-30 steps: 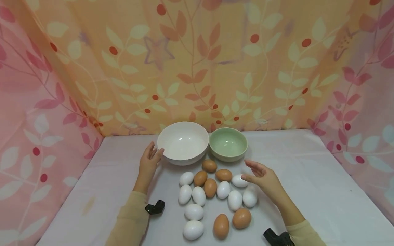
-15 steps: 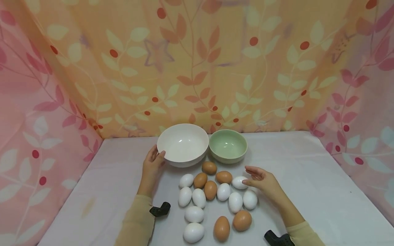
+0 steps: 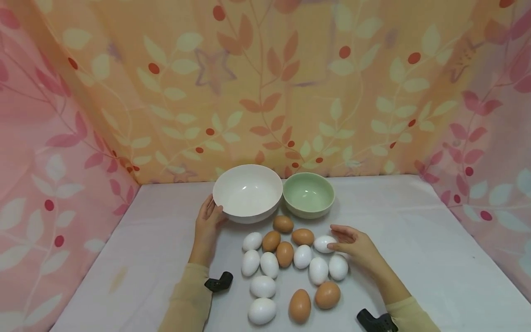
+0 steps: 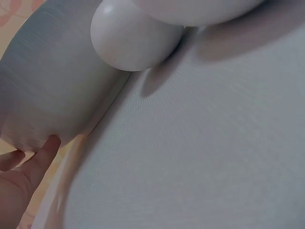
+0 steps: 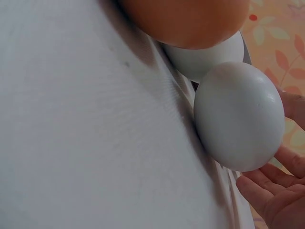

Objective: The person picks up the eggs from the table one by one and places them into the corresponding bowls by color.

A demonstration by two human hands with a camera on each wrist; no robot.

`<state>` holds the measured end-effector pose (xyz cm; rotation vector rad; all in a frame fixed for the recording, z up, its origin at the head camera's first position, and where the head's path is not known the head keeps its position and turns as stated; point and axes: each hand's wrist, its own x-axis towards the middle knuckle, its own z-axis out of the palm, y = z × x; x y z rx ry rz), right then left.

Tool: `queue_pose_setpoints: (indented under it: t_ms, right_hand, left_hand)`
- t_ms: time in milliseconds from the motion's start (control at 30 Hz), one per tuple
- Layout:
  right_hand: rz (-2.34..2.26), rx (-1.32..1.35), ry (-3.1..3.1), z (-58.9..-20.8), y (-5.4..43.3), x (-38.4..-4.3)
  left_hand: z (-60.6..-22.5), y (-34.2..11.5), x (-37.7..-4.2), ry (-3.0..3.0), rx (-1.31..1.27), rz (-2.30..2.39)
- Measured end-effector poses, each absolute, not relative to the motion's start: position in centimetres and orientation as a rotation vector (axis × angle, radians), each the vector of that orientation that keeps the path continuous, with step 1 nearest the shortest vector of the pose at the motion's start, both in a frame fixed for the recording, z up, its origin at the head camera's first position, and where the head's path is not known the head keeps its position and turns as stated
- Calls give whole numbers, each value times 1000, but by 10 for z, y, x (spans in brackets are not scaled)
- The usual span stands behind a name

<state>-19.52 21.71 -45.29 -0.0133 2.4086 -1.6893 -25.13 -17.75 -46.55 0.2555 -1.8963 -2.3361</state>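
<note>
A large white bowl (image 3: 248, 193) stands at the back of the table. My left hand (image 3: 207, 223) rests against its left side; in the left wrist view the fingers (image 4: 45, 155) touch the bowl's outer wall (image 4: 47, 81). My right hand (image 3: 352, 244) is at the right end of a white egg (image 3: 324, 244), thumb in front and fingers spread beyond it. Whether it touches that egg I cannot tell. In the right wrist view the fingers (image 5: 257, 193) lie partly hidden behind a nearer white egg (image 5: 238, 114).
A light green bowl (image 3: 309, 195) stands right beside the white one. Several brown eggs (image 3: 284, 254) and white eggs (image 3: 262, 287) lie loose on the white-covered table (image 3: 435, 258). Two brown eggs sit nearest the front. Patterned curtains (image 3: 265, 92) enclose the back and sides.
My left hand has moved a little right and down, onto the white bowl's side. The right hand has lowered slightly toward the white egg. Bowls and eggs look unmoved.
</note>
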Motion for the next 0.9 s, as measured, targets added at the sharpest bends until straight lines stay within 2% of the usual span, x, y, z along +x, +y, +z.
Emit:
queue_pose_setpoints:
  t_ms: [900]
  right_hand:
    - [-1617, -12, 2421, -458, 214, -193]
  left_hand:
    - [-465, -178, -249, -1886, 235, -2371]
